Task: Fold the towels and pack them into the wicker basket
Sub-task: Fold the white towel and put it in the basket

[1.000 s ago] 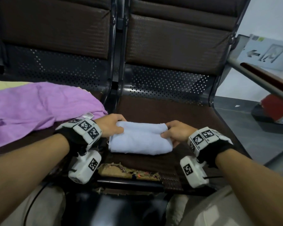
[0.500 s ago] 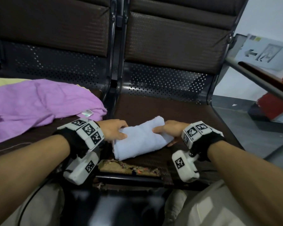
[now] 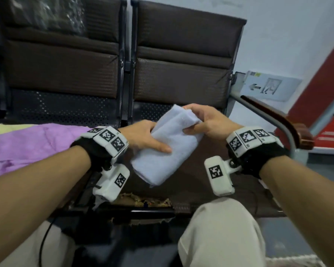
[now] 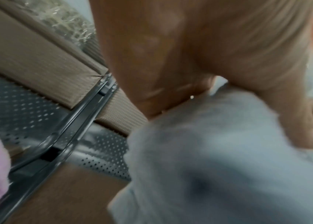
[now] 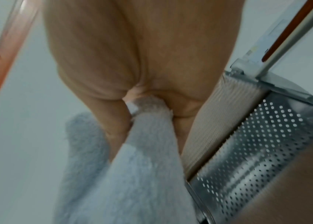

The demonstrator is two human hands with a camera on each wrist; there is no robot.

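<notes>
Brown seat (image 3: 191, 182) below, purple towel (image 3: 33, 143) left. The folded white towel (image 3: 168, 147), lying on the seat a second ago, is now lifted, grasped by left hand (image 3: 143, 137) and right hand (image 3: 206, 122); likely basket-bound, basket unseen.

The folded towel (image 3: 167, 145) was held tilted above the right-hand seat (image 3: 199, 170), the left hand (image 3: 143, 136) at its left side and the right hand (image 3: 206, 122) at its far end. An unfolded towel (image 3: 31, 145) lay on the left-hand seat (image 3: 76, 187). An armrest (image 3: 278, 120) stood to the right.
</notes>
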